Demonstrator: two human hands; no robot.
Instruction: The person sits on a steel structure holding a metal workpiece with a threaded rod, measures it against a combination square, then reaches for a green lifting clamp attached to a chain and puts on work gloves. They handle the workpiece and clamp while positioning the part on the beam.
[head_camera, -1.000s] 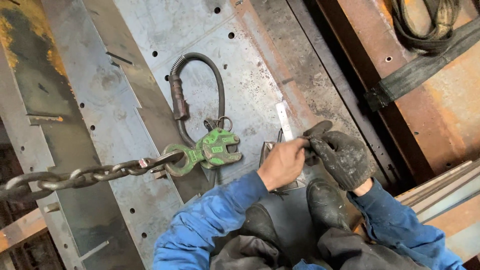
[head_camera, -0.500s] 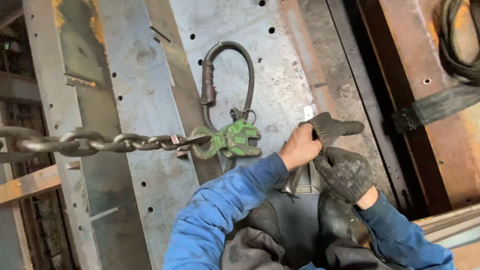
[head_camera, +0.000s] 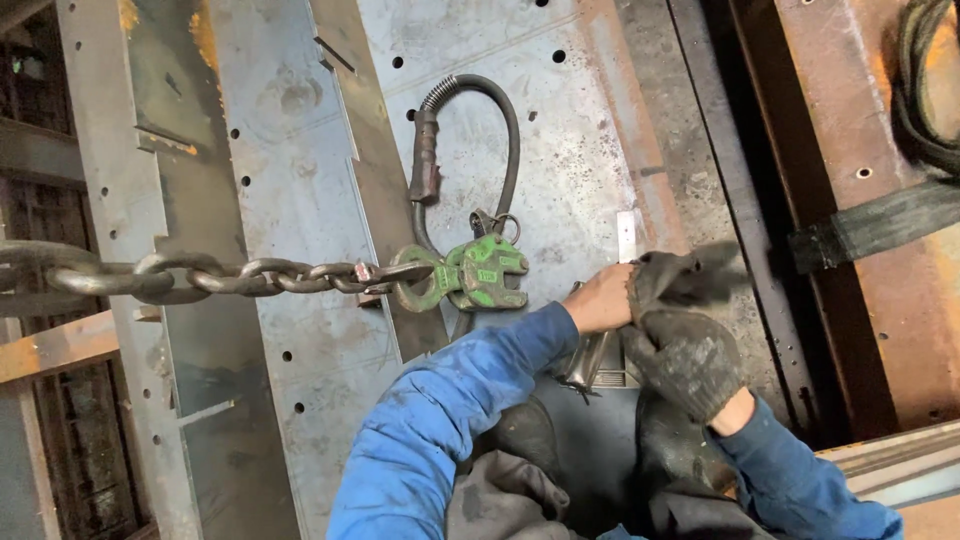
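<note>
Pulling a dark work glove (head_camera: 690, 275) over its bare fingers, the left hand (head_camera: 600, 298) is only partly inside; the glove's loose end is blurred, so how far the fingers have gone in cannot be told. The right hand (head_camera: 685, 360), already gloved, has its fingers curled shut on the glove's cuff just beside the left wrist. Both hands sit above the person's knees, over a perforated steel plate (head_camera: 580, 150).

Left of the hands, near but apart, a green plate clamp (head_camera: 480, 272) hangs from a heavy chain (head_camera: 220, 275) that looks taut, with a black hose loop (head_camera: 480, 130) just above it. Neither hand steadies that clamp, so a swing of the chain could bring it against the half-covered fingers. A narrow metal strip (head_camera: 626, 236) lies just above the hands, and the plate edges look sharp; a slip of the right hand's hold would probably leave bare skin close to them.
</note>
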